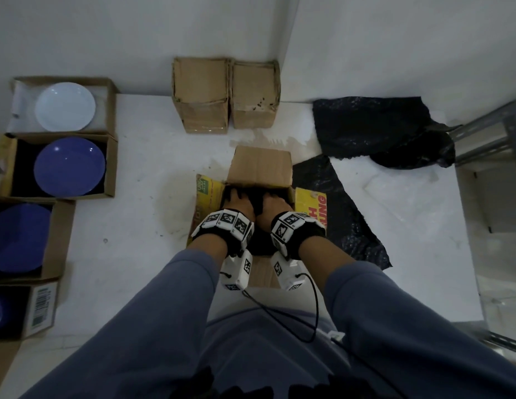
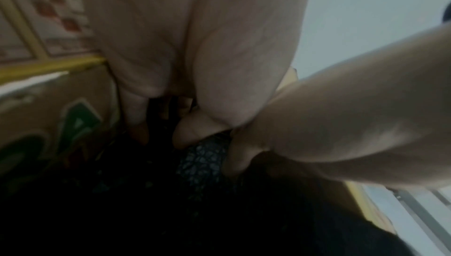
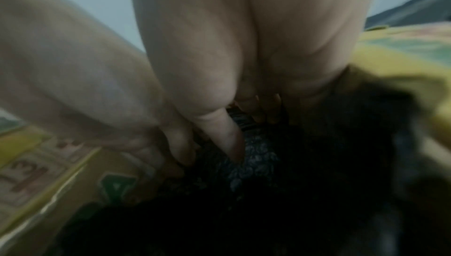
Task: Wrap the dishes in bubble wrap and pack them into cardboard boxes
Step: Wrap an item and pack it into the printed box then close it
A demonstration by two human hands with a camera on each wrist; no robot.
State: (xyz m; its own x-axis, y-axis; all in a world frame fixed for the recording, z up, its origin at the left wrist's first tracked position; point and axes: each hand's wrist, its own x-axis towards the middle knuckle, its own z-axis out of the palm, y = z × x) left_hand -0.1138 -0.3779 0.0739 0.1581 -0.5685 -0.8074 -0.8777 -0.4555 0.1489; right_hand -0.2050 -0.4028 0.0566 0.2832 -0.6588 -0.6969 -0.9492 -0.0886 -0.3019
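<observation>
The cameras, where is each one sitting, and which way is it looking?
Head view: sits on the person's head, looking down at the open cardboard box, black bubble wrap, and plates; shows both forearms, left hand, right hand.
Left wrist view: on the left wrist, looking along the left hand into the box; the right hand shows too.
Right wrist view: on the right wrist, looking along the right hand; the left hand shows.
Shared: both wrist views see the wrapped bundle and the box's printed flap.
</observation>
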